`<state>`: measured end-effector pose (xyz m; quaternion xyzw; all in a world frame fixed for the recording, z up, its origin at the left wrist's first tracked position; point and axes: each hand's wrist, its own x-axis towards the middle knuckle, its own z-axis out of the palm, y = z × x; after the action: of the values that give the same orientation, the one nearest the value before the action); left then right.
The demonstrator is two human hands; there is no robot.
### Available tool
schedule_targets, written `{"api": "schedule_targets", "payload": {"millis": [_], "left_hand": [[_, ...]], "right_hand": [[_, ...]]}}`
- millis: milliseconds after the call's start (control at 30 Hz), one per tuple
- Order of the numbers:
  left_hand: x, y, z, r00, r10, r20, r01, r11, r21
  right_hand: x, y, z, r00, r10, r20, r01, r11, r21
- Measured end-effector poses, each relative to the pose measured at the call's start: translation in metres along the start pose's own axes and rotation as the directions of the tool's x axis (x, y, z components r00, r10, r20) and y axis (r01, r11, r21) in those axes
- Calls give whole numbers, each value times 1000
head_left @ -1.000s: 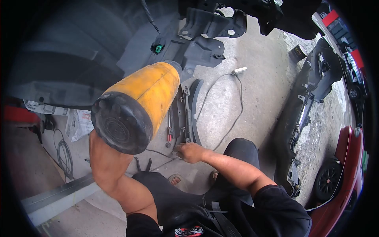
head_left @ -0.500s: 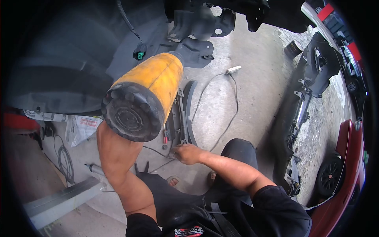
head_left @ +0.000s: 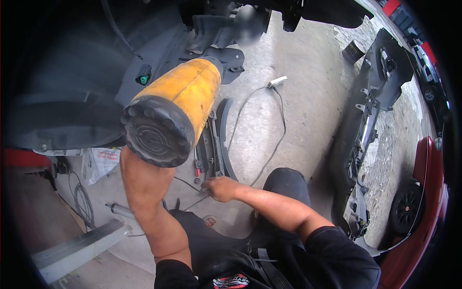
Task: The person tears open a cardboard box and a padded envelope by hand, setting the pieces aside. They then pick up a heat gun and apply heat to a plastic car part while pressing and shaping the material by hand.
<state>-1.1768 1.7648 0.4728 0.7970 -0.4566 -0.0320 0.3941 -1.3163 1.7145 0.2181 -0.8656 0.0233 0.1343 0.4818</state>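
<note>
A yellow power tool point(head_left: 188, 91) with a black, ribbed end cap fills the centre left, very close to the camera. My left hand point(head_left: 144, 161) is under the cap end; the tool hides its fingers, which appear closed around the tool's lower part. The tool's grey far end points toward dark plastic car panels point(head_left: 226, 60). Low in front of me, my right hand point(head_left: 220, 188) is closed, with a black cord point(head_left: 188, 184) meeting its fingertips. Just beyond that hand lie long black strips point(head_left: 217, 144) and a red-handled tool point(head_left: 197, 171) on the floor.
A white socket block point(head_left: 277, 81) with a cable lies on the concrete. To the right rests a long black bumper part point(head_left: 356, 144), near a can point(head_left: 353, 51) and a red car point(head_left: 423, 178). At lower left are a grey beam point(head_left: 82, 250) and a coiled cable point(head_left: 83, 207).
The view has shifted slightly, so the car panels and floor parts sit further left. The yellow tool and both hands keep nearly the same arrangement.
</note>
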Motion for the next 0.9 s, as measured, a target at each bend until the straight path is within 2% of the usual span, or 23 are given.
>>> {"api": "schedule_targets", "payload": {"millis": [67,200,367,400,467,600,667,767,900], "left_hand": [[3,4,0,995,-91,28,92,996,-15],[-3,5,6,997,-71,-9,70,996,-58],[-6,15,15,999,-35,17,36,999,-34],[-5,16,18,999,-37,14,38,999,-25],[-1,18,21,995,-86,46,80,989,122],[1,35,22,993,-109,34,102,980,168],[1,48,18,990,-138,-1,137,982,127],[1,59,4,996,-86,2,83,968,237],[2,75,-7,999,-36,-29,42,971,233]], "right_hand": [[2,0,-1,1000,7,24,-7,1000,-7],[9,4,10,1000,-2,-9,2,1000,22],[11,-6,-1,996,21,88,-24,999,33],[13,0,2,996,12,91,-15,999,34],[17,15,11,997,-48,60,47,999,13],[25,14,13,997,-61,39,58,996,64],[28,13,16,996,-77,50,74,995,67],[32,17,20,994,-88,60,85,995,61],[34,42,14,995,-94,11,94,995,30]]}}
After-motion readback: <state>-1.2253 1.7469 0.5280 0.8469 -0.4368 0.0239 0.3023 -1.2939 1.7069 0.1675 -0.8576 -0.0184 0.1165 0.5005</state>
